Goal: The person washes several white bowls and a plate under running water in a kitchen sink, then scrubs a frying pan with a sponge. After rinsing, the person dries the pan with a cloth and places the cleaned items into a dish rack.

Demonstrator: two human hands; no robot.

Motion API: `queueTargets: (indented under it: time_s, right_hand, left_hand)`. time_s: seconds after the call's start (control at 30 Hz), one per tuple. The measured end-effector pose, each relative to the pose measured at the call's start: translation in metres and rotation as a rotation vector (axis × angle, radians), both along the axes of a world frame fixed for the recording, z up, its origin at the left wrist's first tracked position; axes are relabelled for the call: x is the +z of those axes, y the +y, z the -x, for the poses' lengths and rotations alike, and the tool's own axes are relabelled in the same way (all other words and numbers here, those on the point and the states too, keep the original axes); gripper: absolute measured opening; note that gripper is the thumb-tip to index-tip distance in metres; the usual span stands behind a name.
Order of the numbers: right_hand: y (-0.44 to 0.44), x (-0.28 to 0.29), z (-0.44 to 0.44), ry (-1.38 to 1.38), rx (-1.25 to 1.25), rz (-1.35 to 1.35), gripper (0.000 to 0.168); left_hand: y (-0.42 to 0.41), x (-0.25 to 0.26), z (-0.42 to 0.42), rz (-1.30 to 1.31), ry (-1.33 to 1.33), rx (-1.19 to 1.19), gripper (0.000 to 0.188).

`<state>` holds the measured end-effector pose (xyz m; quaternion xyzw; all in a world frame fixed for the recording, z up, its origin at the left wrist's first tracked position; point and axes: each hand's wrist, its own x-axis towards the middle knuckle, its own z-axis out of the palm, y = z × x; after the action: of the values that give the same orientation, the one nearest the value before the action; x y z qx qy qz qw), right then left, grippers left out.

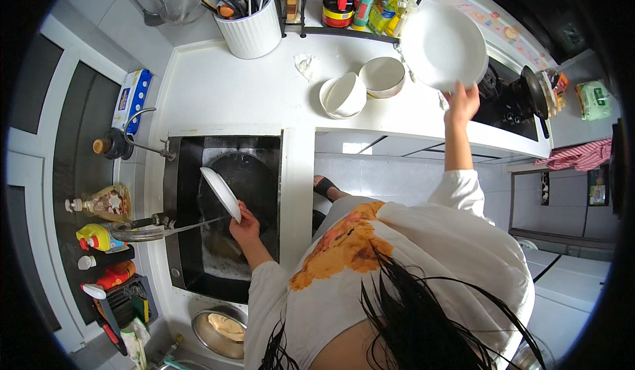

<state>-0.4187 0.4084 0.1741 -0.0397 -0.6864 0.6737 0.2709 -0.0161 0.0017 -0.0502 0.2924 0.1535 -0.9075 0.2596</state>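
My left hand [245, 225] grips the edge of a white dish [222, 191], tilted steeply above the sink [172, 266]. A thin stream of water [198, 224] runs from the faucet [141, 230] towards that hand. Below it in the sink sits a dark round pan [243, 181], with suds around it. Off to the right, my right hand [462, 103] has hold of the near rim of a large white plate [444, 47] at the counter's far side. Left of this plate are a white bowl [383, 76] and two nested bowls [345, 96], the inner one tilted.
A ribbed utensil holder [252, 30], a crumpled tissue [306, 66] and a rack of condiment bottles [340, 3] line the back. A gas stove [511, 107] is at right. Several soap bottles [101, 236] stand left of the sink; a metal basin [203, 338] sits nearer me.
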Motion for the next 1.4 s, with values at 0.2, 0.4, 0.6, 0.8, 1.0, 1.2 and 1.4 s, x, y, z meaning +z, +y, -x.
queueTargets:
  time_s: [0.2, 0.4, 0.6, 0.8, 1.0, 1.2, 1.4]
  right_hand:
    - [0.076, -0.099, -0.015, -0.527, -0.224, 0.574, 0.038]
    - [0.111, -0.222, 0.008, -0.747, -0.132, 0.766, 0.032]
    - [0.108, -0.234, 0.033, -0.795, -0.105, 0.858, 0.032]
    - [0.1, -0.18, 0.016, -1.144, 0.125, 0.416, 0.03]
    - [0.042, -0.13, -0.012, -1.065, 0.53, -0.444, 0.033]
    - [-0.168, -0.087, -0.104, -0.793, 1.407, -0.363, 0.024]
    - [-0.318, -0.135, -0.227, -1.182, 1.539, -0.297, 0.043]
  left_hand:
    - [0.002, 0.0, -0.016, 0.129, -0.067, 0.026, 0.04]
    - [0.016, 0.022, -0.009, 0.347, -0.469, 0.129, 0.056]
    - [0.029, 0.029, -0.023, 0.344, -0.606, 0.147, 0.049]
    - [0.037, 0.024, -0.042, 0.403, -0.609, 0.129, 0.059]
    - [0.039, 0.025, -0.038, 0.408, -0.566, 0.123, 0.056]
    - [0.026, 0.045, -0.045, 0.422, -0.669, 0.005, 0.05]
    - [0.025, 0.058, -0.057, 0.517, -0.804, -0.084, 0.046]
